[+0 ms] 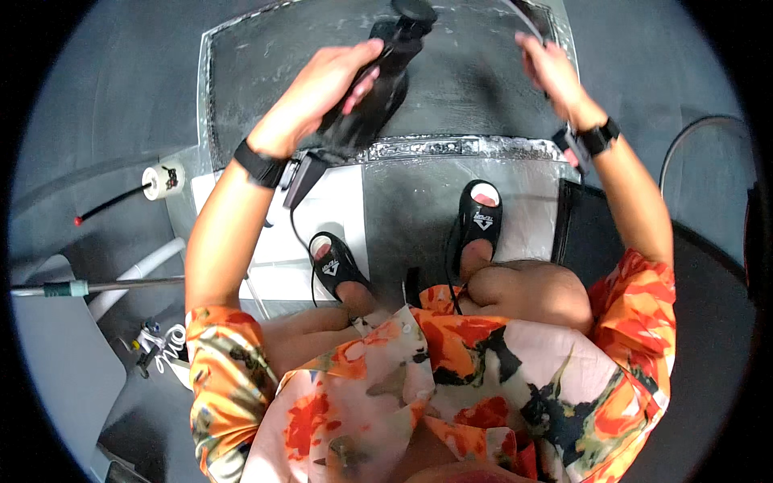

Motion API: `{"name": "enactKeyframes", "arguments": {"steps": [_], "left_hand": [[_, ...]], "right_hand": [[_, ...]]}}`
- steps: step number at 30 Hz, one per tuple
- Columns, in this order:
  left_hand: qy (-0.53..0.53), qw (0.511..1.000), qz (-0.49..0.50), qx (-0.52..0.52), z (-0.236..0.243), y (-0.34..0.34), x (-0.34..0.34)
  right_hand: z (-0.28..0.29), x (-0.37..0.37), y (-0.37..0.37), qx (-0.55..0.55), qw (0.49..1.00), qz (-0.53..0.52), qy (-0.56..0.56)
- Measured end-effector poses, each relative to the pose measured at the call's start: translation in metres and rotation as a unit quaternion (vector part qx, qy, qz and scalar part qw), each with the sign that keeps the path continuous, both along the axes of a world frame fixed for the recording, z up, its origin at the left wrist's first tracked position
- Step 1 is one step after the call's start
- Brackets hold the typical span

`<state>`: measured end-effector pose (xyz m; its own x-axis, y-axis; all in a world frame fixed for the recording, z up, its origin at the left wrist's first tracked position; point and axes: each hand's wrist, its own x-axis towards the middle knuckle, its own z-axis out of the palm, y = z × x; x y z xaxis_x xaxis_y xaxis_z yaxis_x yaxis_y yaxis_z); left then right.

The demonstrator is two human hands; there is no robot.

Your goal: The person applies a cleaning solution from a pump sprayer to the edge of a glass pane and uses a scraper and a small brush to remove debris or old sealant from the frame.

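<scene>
My left hand (334,84) is wrapped round a black handheld device (386,84) with a round end at the top; it is tilted and blurred, so its exact kind is unclear. At the upper right, the curled fingers of my right hand (554,74) close on a thin grey cord (525,14) that runs out of the top of the view. Beneath both hands lies a dark rectangular panel (459,101) with whitish, wet-looking streaks and a speckled pale border. Each wrist wears a black strap with a small device on it.
My feet in black slides (481,211) stand near the panel's close edge, beside a white sheet (342,201). To the left are a white roll with a black rod (163,180), a metal pole (129,284) and a grey chair (68,346). A black cable (684,133) curves at right.
</scene>
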<state>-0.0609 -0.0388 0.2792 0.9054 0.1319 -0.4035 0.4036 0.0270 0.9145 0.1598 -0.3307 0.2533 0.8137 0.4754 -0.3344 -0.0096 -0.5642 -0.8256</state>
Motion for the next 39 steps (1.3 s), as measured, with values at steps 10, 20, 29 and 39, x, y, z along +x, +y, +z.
{"name": "enactKeyframes", "arguments": {"steps": [10, 20, 29, 39], "left_hand": [[0.200, 0.976, -0.027, -0.078, -0.012, -0.065, -0.037], [0.150, 0.980, -0.133, -0.012, -0.015, -0.128, 0.007], [0.115, 0.986, -0.121, -0.013, -0.009, -0.146, 0.057], [0.061, 0.996, -0.025, -0.051, -0.016, -0.136, 0.081]], "right_hand": [[-0.124, -0.097, -0.114, 0.154, 0.924, -0.263, 0.233], [-0.152, -0.102, -0.171, 0.184, 0.875, -0.386, 0.228], [-0.154, -0.090, -0.178, 0.192, 0.861, -0.418, 0.218], [-0.164, -0.085, -0.181, 0.195, 0.866, -0.405, 0.221]]}}
